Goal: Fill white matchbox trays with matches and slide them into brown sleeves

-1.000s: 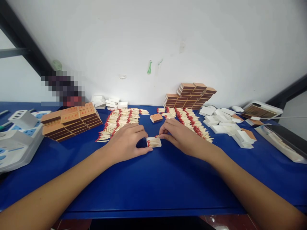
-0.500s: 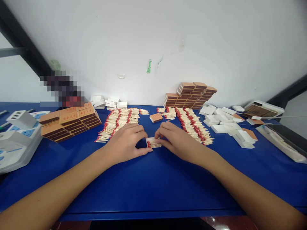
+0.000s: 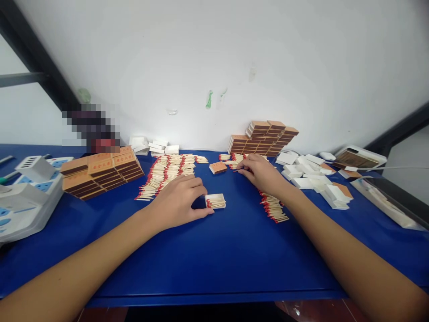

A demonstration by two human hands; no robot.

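A small white tray (image 3: 216,201) with red-tipped matches in it lies on the blue table (image 3: 214,259). My left hand (image 3: 177,201) curls round the tray's left end, thumb and fingers touching it. My right hand (image 3: 259,172) rests farther back on the right row of loose matches (image 3: 273,208), fingers pinched on a few matches there. A single orange matchbox (image 3: 218,167) lies between the two match rows.
A second row of loose matches (image 3: 166,172) lies left of centre. Stacks of orange matchboxes stand at the left (image 3: 100,172) and back right (image 3: 264,136). White empty trays (image 3: 315,174) are heaped at the right. Power strips (image 3: 23,197) sit at the far left.
My right hand has left the white tray and moved back and to the right onto the row of loose matches. My left hand has stayed at the tray.
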